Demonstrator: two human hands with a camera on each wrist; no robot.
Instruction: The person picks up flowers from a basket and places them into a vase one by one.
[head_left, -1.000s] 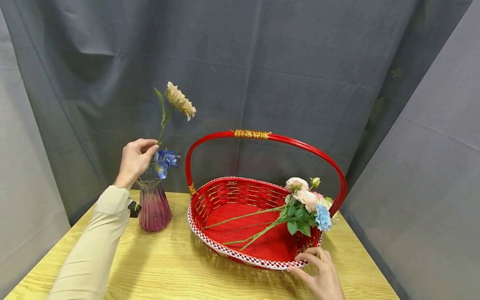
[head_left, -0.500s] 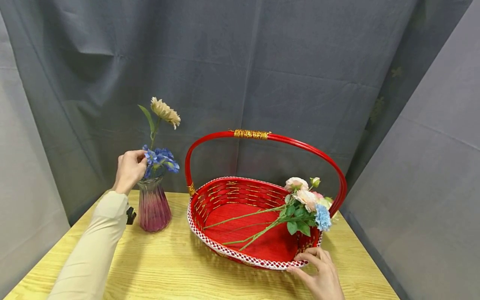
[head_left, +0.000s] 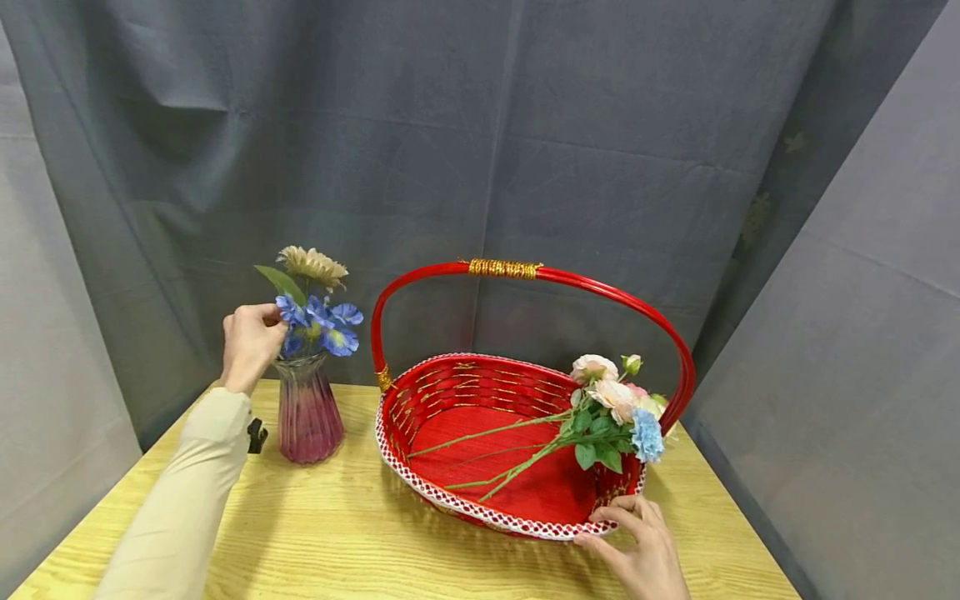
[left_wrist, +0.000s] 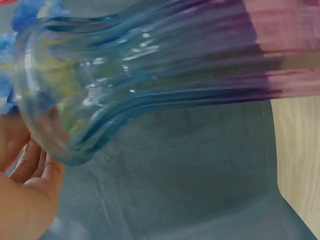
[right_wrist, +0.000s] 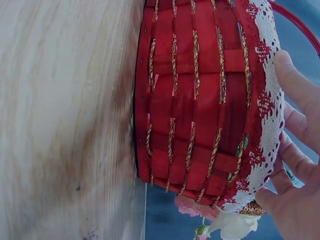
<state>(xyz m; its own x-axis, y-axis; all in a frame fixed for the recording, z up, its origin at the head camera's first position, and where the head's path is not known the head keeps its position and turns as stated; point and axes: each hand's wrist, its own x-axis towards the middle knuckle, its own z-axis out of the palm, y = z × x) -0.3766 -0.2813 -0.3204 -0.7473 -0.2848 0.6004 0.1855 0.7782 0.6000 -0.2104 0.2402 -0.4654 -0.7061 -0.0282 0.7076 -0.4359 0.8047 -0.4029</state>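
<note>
My left hand [head_left: 253,340] is at the mouth of the ribbed glass vase [head_left: 309,417], its fingertips at the blue flowers [head_left: 330,325]. Just above them stands a cream flower [head_left: 313,267] with a green leaf. In the left wrist view the bent fingers [left_wrist: 37,162] show beside the clear rim of the vase [left_wrist: 150,60]; petals hide the fingertips, and I cannot tell whether they pinch a stem. My right hand [head_left: 637,542] grips the white lace-trimmed rim of the red woven basket [head_left: 510,527]. The right wrist view shows that hand [right_wrist: 300,135] at the rim.
Pink, white and light blue flowers [head_left: 611,408] lie in the basket's right side, stems pointing left. The tall red handle [head_left: 585,285] arches over it. Grey curtains [head_left: 600,150] stand behind and beside the wooden table [head_left: 322,533].
The cream flower has come down and left, sinking further into the vase. My left hand has lowered slightly and shifted left to the blue petals. The right hand and basket have stayed still.
</note>
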